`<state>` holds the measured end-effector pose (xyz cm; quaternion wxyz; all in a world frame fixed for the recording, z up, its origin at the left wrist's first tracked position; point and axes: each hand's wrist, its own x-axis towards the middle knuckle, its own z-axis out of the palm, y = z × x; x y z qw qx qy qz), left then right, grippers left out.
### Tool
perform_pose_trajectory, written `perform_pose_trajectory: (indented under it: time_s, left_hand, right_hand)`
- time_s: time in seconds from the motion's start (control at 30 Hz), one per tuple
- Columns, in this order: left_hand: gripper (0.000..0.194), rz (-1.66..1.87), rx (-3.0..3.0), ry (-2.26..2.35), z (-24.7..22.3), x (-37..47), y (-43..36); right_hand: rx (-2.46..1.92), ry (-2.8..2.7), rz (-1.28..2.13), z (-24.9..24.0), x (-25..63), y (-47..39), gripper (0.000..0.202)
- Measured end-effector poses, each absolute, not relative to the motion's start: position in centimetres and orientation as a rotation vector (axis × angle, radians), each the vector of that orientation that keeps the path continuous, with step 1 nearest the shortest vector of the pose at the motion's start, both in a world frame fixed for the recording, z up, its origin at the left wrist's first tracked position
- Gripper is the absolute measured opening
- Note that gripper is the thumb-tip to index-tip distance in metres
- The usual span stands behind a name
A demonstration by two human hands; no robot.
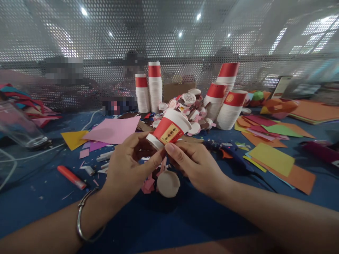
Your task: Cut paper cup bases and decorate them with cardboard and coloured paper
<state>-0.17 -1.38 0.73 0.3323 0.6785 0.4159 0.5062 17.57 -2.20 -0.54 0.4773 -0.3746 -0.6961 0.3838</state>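
Note:
Both hands hold a red and white paper cup (169, 129) with a yellow label, tilted above the blue table. My left hand (132, 160) grips it at its lower left end, fingers behind and thumb in front. My right hand (197, 164) pinches its lower front side, and the two thumbs nearly meet there. Just below the hands lies a round white cut piece of paper cup (168, 184) with pink scraps (148, 185) beside it. Behind the held cup is a heap of cut cup pieces (194, 113); the cup covers part of it.
Stacks of paper cups (155, 88) rise at the back, with more stacks (231, 111) on the right. Coloured paper sheets (272, 158) lie at right, a pink sheet (113, 129) at left. A dark glue gun (235, 158) with its cord, a red marker (71, 177) and a glass jar (23, 123) flank my hands.

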Motion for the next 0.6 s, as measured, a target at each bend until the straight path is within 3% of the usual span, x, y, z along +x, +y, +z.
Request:
perform_pose_trajectory:
  time_s: [0.43,0.6]
  left_hand:
    - [0.028,1.314,1.525,0.947,0.05,-0.24,-1.53]
    - [0.038,1.348,1.448,0.939,-0.19,-0.24,-1.36]
  right_hand:
    - [-0.869,-1.708,0.885,-0.41,17.58,-2.14,0.054]
    - [-0.898,-1.734,0.88,-0.38,17.58,-2.12,0.056]
